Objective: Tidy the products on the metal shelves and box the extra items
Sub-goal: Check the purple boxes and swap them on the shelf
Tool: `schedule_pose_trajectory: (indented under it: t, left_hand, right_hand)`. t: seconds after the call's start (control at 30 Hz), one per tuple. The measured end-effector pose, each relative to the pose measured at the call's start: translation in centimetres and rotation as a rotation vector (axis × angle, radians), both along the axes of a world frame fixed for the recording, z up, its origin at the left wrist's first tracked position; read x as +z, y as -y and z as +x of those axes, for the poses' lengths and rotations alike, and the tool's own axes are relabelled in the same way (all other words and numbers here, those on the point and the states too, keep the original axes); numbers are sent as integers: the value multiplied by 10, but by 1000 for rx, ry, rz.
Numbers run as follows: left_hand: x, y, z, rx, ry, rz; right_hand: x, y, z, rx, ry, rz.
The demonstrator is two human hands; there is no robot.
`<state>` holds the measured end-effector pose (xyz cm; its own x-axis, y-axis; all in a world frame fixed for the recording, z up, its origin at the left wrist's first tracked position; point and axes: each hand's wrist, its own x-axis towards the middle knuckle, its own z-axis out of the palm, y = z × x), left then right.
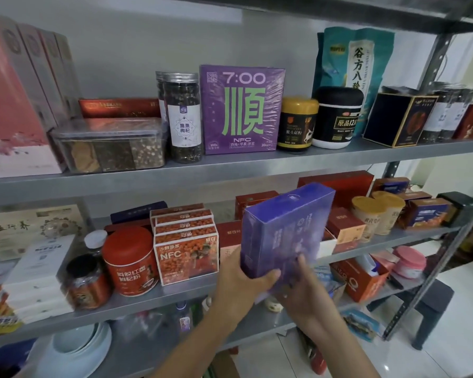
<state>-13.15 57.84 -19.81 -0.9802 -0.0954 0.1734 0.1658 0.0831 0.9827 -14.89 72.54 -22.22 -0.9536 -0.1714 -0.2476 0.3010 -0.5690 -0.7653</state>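
A purple box (pixel 281 227) is held tilted in front of the middle metal shelf (pixel 175 293). My left hand (pixel 243 279) grips its lower left corner, thumb across the front. My right hand (pixel 306 285) holds its lower right edge from beneath, thumb on the front face. A matching purple "7:00" box (pixel 242 107) stands upright on the upper shelf (pixel 230 167), between a tall jar of dried berries (pixel 185 115) and a small yellow-lidded jar (pixel 298 124).
The middle shelf carries a red tin (pixel 130 260), stacked orange NFC boxes (pixel 186 246), red cartons (pixel 342 225) and paper cups (pixel 377 214). The upper shelf holds pink boxes (pixel 14 105), a clear container (pixel 109 144), a black-lidded jar (pixel 336 115) and a teal bag (pixel 358 64). Bowls (pixel 77 350) sit below.
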Motion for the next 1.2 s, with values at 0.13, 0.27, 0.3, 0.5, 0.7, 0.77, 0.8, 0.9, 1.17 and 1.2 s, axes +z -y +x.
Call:
schedule_pose_trajectory:
  t: [0.13,0.27,0.3,0.5,0.7,0.77,0.8,0.9,1.17,1.2]
  left_hand:
    - [6,-4,6,-172,54,211]
    - [35,26,5,-149,-4,340]
    - [42,34,5,-161,22,294]
    - [37,37,2,-119,303,25]
    - [36,42,-6,8,317,212]
    - [38,44,-7,23,323,252]
    - [38,45,-6,24,331,260]
    - [37,47,-6,8,328,273]
    - [36,33,-5,114,117,-366]
    - [37,27,-1,155,44,-476]
  right_hand:
    - [-12,-5,-3,-70,-29,-260]
    - [-4,-25,-7,-183,-71,-91]
    - [1,-29,-6,-182,-85,-22]
    - [34,-28,-8,-101,-156,390]
    - [41,-24,-4,142,-112,336]
    - [40,-24,-1,223,-137,352]
    - [39,-24,1,242,-140,361]
    - [38,-23,2,212,-133,369]
    - [41,-14,13,-52,-212,408]
    - [43,-11,14,-122,-252,505]
